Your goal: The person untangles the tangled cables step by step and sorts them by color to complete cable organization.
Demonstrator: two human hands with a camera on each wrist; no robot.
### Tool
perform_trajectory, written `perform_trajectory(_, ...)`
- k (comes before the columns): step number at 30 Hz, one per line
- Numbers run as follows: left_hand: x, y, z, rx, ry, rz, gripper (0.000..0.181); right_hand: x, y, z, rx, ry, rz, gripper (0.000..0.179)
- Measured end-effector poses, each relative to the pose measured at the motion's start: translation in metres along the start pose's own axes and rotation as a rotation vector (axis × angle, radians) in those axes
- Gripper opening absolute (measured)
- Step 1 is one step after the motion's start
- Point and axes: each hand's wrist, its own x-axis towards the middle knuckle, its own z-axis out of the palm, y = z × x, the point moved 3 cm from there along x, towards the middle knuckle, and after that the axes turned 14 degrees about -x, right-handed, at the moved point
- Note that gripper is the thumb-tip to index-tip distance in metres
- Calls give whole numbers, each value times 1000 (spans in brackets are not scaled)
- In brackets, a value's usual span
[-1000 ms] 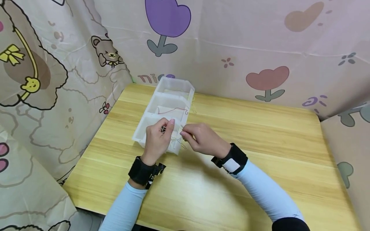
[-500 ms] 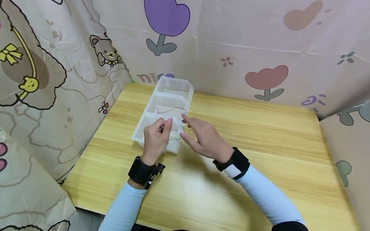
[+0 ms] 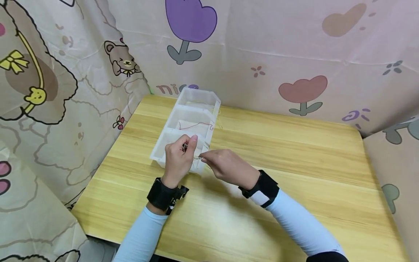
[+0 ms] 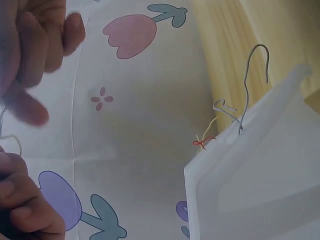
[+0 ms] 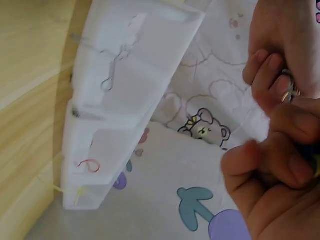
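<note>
A thin tangle of pale threads [image 3: 197, 158] hangs between the two hands, just above the near compartment of the translucent white plastic three-compartment tray [image 3: 170, 120] on the yellow wooden surface [image 3: 294, 156]. The left hand [image 3: 178, 158] has its thumb and fingers curled round a small dark-and-metallic bundle [image 3: 184, 146], too small to identify, from which the strands trail. The right hand [image 3: 226, 165] pinches one strand at its fingertips, close to the left.

By the look of it the sorting is partway through: a red thread [image 3: 196, 125] already lies in the middle compartment, a few yellowish strands hang over the tray's right rim by the far compartment, and the near one seems to hold nothing I can make out. The bunch in hand is not yet separated, so most of the picking apart seems left to do.

The threads look fine, limp and kinked, pale yellow to grey, hard to tell apart
</note>
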Motion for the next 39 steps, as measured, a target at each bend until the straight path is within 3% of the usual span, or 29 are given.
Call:
perform_trajectory(4, 2, -2, -7, -12, 18, 8, 31, -8, 8, -4, 4, 33, 21, 14)
perform_trajectory(10, 12, 11, -43, 6, 220, 19, 36, -33, 37, -25, 25, 166, 153, 15)
perform_trajectory(13, 15, 21, -55, 29, 253, -8, 36, -39, 47, -36, 60, 223, 203, 15)
perform_trajectory(18, 14, 23, -53, -2, 184, -12, 37, -30, 55, -39, 86, 243, 213, 17)
perform_trajectory(24, 11, 22, -47, -31, 168, -15, 38, -3, 79, -38, 120, 234, 256, 23)
perform_trajectory(29, 3, 19, -42, -45, 138, -30, 38, 29, 112, -30, 81, 145, 321, 27)
perform_trajectory(39, -16, -11, -31, -86, 75, -75, 35, 77, 174, -1, -84, -61, 369, 25)
